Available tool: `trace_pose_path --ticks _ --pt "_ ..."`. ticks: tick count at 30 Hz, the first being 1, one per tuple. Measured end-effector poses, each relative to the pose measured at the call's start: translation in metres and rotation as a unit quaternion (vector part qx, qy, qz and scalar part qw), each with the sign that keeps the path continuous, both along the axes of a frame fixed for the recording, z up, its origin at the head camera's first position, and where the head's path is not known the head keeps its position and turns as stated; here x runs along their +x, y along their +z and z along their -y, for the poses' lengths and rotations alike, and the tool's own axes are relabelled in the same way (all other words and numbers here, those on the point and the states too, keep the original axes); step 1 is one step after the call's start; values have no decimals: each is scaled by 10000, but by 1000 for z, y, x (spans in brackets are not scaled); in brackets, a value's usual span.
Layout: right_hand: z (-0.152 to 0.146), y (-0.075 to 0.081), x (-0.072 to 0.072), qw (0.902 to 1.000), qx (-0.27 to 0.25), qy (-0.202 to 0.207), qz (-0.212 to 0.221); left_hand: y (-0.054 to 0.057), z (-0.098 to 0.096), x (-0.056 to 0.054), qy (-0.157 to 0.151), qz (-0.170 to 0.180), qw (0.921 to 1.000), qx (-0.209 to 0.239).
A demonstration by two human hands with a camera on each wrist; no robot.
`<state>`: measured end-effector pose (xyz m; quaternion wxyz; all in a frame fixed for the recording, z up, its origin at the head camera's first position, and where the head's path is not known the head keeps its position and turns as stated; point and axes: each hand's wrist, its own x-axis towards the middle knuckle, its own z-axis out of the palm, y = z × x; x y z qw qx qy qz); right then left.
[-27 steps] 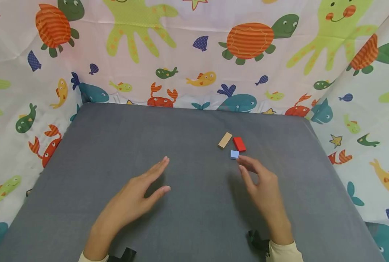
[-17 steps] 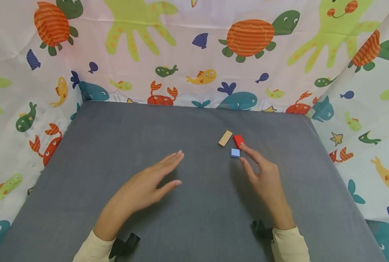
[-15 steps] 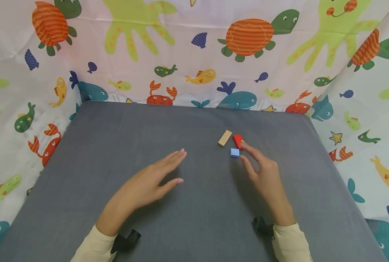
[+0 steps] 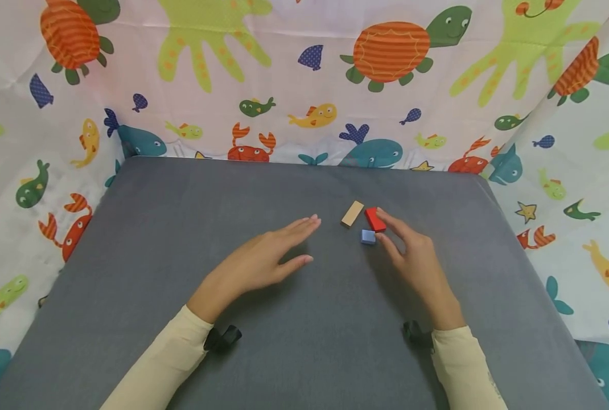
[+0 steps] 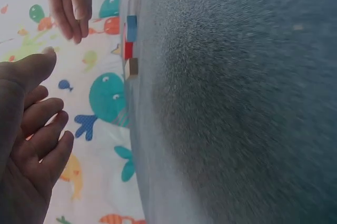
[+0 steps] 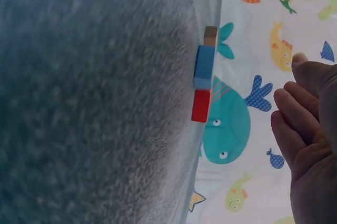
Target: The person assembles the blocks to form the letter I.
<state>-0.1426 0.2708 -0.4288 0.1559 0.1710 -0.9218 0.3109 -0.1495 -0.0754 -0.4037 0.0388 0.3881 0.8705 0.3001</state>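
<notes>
Three small blocks lie close together on the grey table: a plain wooden block (image 4: 353,213), a red block (image 4: 374,219) and a blue block (image 4: 368,237). My right hand (image 4: 414,259) hovers just right of the red and blue blocks, thumb and fingers apart, holding nothing. In the right wrist view the blue block (image 6: 204,67) and red block (image 6: 201,105) stand apart from that hand (image 6: 310,124). To the left of the blocks, my left hand (image 4: 258,259) is held above the table with fingers extended and nothing in it.
The grey cloth-covered table (image 4: 207,205) spreads around the blocks. A curtain (image 4: 294,74) printed with sea animals borders its back and sides. Dark straps with small cameras (image 4: 222,338) sit on both wrists, below the cream sleeves (image 4: 161,359).
My left hand has moved right and forward, closer to the blocks. The right hand has shifted slightly forward beside the red block. The blocks have stayed in place; the head view has tilted slightly.
</notes>
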Motion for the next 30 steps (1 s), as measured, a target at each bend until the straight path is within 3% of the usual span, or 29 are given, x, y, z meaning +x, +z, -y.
trace_pose_path --ticks 5,16,30 --pt "-5 -2 -9 9998 105 148 97 -3 -15 -15 -71 29 10000 -27" --pt "-23 -9 -28 9942 458 320 920 -16 -46 -45 -194 320 9993 62" --pt "-34 -6 -53 9706 1004 321 2165 -41 -69 -92 -85 1058 9943 13"
